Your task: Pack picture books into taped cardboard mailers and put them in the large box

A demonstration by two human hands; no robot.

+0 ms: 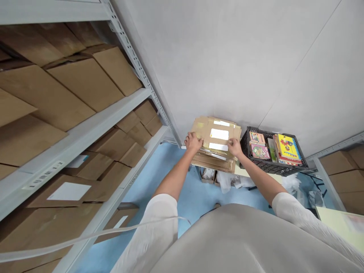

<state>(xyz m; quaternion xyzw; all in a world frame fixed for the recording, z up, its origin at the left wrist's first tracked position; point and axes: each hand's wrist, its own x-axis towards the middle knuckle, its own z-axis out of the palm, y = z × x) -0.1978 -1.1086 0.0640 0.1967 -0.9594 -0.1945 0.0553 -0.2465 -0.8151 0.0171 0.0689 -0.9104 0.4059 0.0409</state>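
Observation:
A stack of flattened cardboard pieces (pixel 205 131) lies on a low table by the wall, with white labels on the top piece. My left hand (pixel 193 142) grips the left front edge of the upper cardboard, fingers curled over it. At the right front corner, my right hand (pixel 234 147) pinches the cardboard's edge between thumb and fingers, beside a white label (pixel 218 146). Lower brown sheets (pixel 213 162) stick out toward me below both hands. The undersides of the held cardboard are hidden.
Right of the stack stands a black plastic crate (pixel 273 167) with several colourful books (pixel 288 146). A metal rack (pixel 122 102) full of brown boxes (pixel 88 81) rises on my left. Plastic bags (pixel 226 182) hang under the table (pixel 244 171). A pale cord (pixel 113 229) crosses the lower left.

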